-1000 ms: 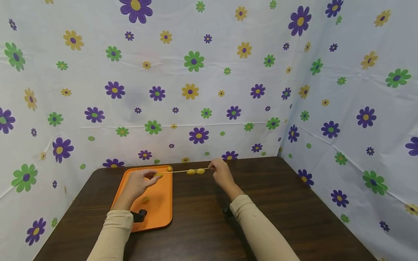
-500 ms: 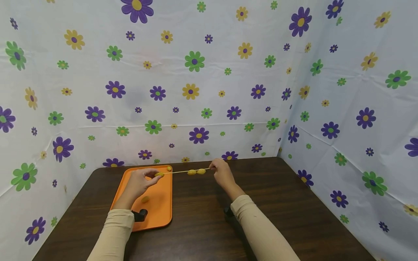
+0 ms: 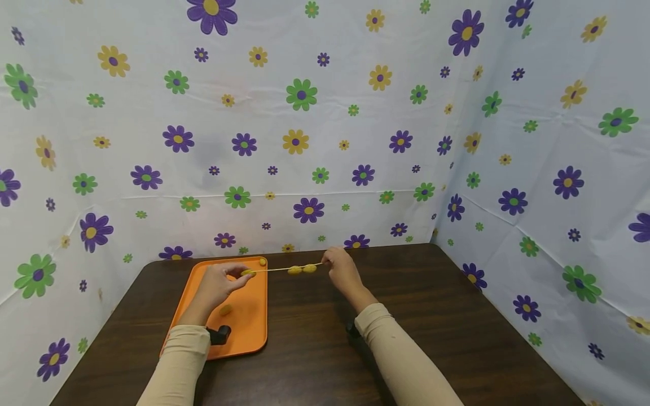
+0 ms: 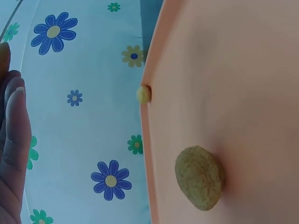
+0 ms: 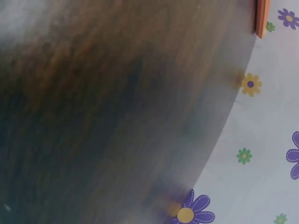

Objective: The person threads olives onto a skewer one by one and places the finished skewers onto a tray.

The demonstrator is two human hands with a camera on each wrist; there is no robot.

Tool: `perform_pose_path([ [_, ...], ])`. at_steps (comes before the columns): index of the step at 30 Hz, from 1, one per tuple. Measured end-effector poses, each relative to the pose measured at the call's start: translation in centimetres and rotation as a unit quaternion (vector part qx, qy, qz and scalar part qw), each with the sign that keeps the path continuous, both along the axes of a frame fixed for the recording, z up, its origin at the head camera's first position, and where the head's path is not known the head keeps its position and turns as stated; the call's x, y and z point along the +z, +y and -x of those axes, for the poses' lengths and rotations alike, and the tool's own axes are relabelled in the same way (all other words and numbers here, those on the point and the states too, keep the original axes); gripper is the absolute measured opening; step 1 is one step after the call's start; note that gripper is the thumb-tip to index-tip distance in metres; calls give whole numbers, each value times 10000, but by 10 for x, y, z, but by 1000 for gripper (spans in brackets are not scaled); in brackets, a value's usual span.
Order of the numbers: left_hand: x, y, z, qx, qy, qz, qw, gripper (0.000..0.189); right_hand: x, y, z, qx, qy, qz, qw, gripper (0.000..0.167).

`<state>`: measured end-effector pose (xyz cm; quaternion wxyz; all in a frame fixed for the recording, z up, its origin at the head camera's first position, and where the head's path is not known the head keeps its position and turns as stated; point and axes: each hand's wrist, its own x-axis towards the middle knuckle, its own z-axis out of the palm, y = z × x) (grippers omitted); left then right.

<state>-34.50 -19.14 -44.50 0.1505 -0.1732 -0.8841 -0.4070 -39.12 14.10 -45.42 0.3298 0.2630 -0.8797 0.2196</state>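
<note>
Between thumb and fingers my left hand (image 3: 215, 285) pinches a yellow oval piece (image 3: 248, 272), wrinkled and cocoon-like; the left wrist view shows part of it at the left edge. A thin yellow strand (image 3: 271, 270) stretches from this piece across to my right hand (image 3: 344, 273), whose fingertips pinch its other end. Two more yellow oval pieces (image 3: 302, 269) sit side by side on the strand, nearer the right hand. My left hand is over an orange tray (image 3: 256, 316). The right hand is out of sight in the right wrist view.
On the tray lie a loose oval piece (image 4: 200, 178) and a smaller-looking one (image 4: 144, 94) at its far rim. The tray stands at the left of a dark wooden table (image 3: 406, 316). Flower-printed sheets (image 3: 304, 124) rise behind and to the right.
The right hand has shifted slightly left with its end of the strand, and the two threaded pieces have moved with it. The left hand keeps its pinch on its piece.
</note>
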Motion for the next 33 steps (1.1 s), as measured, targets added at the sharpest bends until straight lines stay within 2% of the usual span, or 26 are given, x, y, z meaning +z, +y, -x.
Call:
perform_pose_path([
  [4,-2,1,0,-2,-147,-40,9999,11,-3,-1,0,11,103,-9,9999,35],
  [7,-3,1,0,-59,-410,-310,9987,18,-4,-2,0,3,-1,123,9999,35],
  [13,-7,1,2,-309,-975,-1130,9883,35,-4,-4,-1,-40,-194,540,9983,34],
  [18,-7,0,2,-326,-1123,-1499,9818,39,-5,-6,0,-84,-240,620,9978,37],
  [27,-1,3,1,-200,-1288,-1611,9783,40,-4,-5,1,-17,-97,479,9988,34],
  [33,1,5,3,-189,-1280,-1396,9817,43,-2,-4,-1,-18,-33,466,9989,37],
])
